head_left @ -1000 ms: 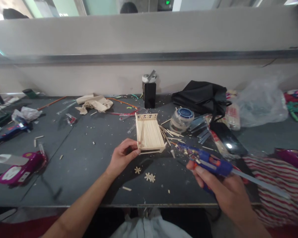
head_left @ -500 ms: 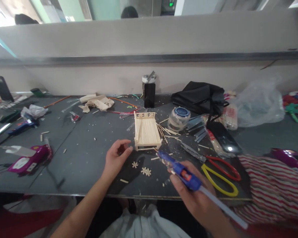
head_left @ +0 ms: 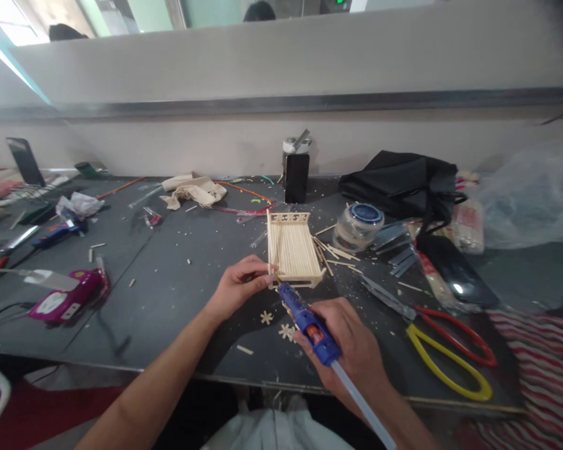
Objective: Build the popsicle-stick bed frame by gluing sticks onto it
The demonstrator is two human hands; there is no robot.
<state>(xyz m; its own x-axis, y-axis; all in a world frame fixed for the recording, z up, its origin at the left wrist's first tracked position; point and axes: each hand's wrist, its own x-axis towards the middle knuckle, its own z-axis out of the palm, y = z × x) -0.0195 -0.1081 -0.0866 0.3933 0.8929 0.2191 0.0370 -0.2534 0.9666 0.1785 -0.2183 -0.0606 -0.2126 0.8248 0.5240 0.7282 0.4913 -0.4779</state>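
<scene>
A small bed made of pale wooden sticks (head_left: pixel 293 247) stands on the dark table, its patterned headboard at the far end. My left hand (head_left: pixel 239 286) is closed, with thumb and fingertips pinching the bed's near left corner. In my right hand (head_left: pixel 349 340) is a blue hot glue gun (head_left: pixel 304 319), a long glue stick jutting from its back. The gun's nozzle is at that same corner, close to my left fingertips; whether it touches the wood I cannot tell. Small star-shaped stick pieces (head_left: pixel 266 317) lie in front of the bed, some partly hidden behind my right hand.
Loose sticks (head_left: pixel 342 253) and a lidded clear jar (head_left: pixel 359 226) are right of the bed. Large scissors with red and yellow handles (head_left: pixel 443 350) lie near the front edge. A phone (head_left: pixel 296 178) stands upright behind. A purple glue gun (head_left: pixel 68 297) lies at left.
My left hand has moved right onto the bed's near corner. My right hand has brought the glue gun's nozzle left along the bed's near end to that corner. The view has shifted slightly.
</scene>
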